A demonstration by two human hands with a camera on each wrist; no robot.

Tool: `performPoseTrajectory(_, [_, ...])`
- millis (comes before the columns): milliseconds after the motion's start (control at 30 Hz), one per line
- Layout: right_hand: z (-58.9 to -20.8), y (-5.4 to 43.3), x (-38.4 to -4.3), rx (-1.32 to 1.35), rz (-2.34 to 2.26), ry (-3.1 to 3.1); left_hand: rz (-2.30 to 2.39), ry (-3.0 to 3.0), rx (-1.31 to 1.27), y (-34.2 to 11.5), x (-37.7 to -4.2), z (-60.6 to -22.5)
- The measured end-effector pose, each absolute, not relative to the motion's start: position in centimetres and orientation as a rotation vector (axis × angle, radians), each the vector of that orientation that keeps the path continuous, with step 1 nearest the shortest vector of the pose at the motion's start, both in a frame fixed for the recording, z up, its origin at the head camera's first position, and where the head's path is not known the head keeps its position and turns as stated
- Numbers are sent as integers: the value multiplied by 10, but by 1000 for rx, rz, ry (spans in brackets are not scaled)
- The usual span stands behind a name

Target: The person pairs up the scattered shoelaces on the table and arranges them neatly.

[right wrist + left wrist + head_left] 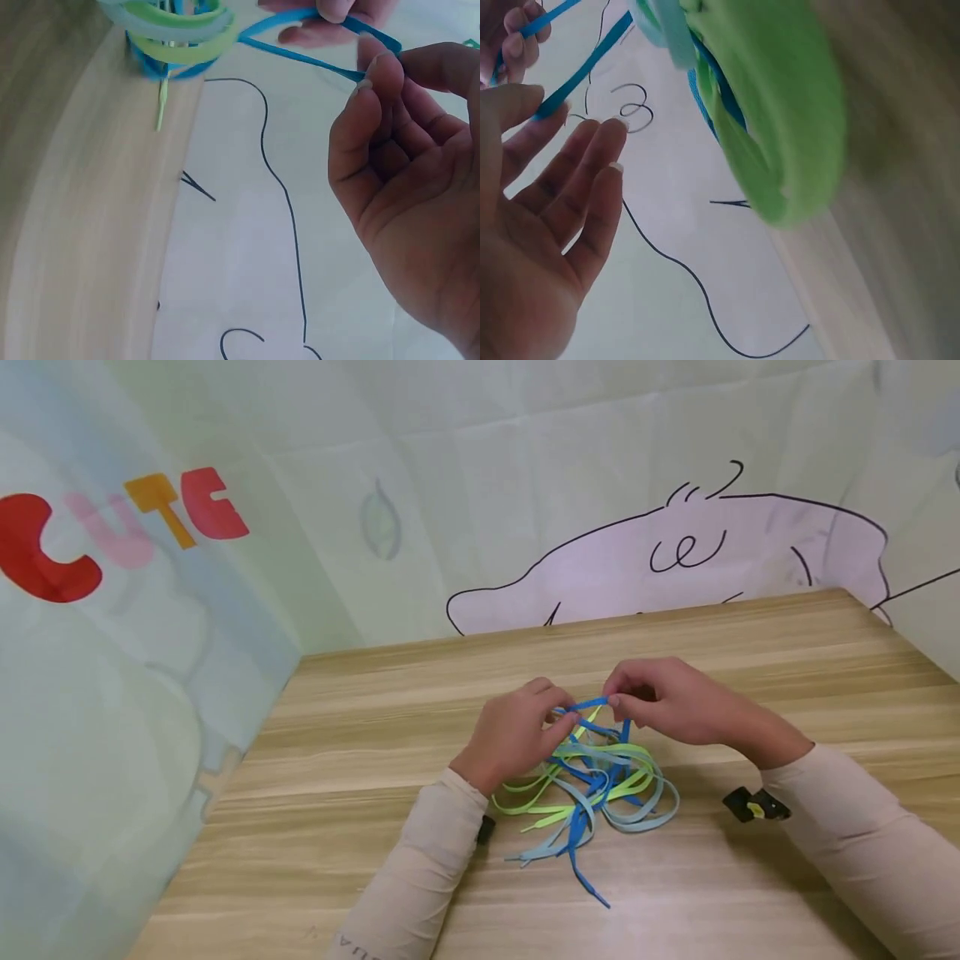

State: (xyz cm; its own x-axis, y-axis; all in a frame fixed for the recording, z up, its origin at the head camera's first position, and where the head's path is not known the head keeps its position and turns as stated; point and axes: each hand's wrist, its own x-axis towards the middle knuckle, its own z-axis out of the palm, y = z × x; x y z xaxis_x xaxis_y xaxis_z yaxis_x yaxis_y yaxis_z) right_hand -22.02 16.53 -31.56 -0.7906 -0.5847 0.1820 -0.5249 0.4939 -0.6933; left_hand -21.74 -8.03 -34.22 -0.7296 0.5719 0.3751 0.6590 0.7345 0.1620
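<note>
A tangle of flat shoelaces lies on the wooden table in the head view: a blue shoelace point(577, 831), a pale blue shoelace point(667, 806) and a yellow-green shoelace point(551, 817). Above the tangle's far side, my left hand point(521, 731) pinches the blue lace between thumb and forefinger. My right hand point(678, 702) pinches the same lace a short way to the right, with a short stretch of it spanning the two hands. In the left wrist view, the other fingers of the left hand point(562, 180) spread loosely. The right hand point(420, 150) holds a blue loop in the right wrist view.
The wooden table point(360, 718) reaches back to a printed cloth point(337, 527) with a line drawing and coloured letters. A small black device point(753, 804) is strapped at the right wrist, and another point(486, 829) shows at the left wrist.
</note>
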Motion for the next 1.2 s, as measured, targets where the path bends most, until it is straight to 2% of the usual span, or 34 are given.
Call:
performPoseTrajectory(800, [-313, 185, -231, -947, -1125, 3063, -526, -2445, -620, -113, -237, -340])
performPoseTrajectory(1200, [-314, 193, -233, -881, -1298, 3184, -577, -2445, -473, -130, -245, -340])
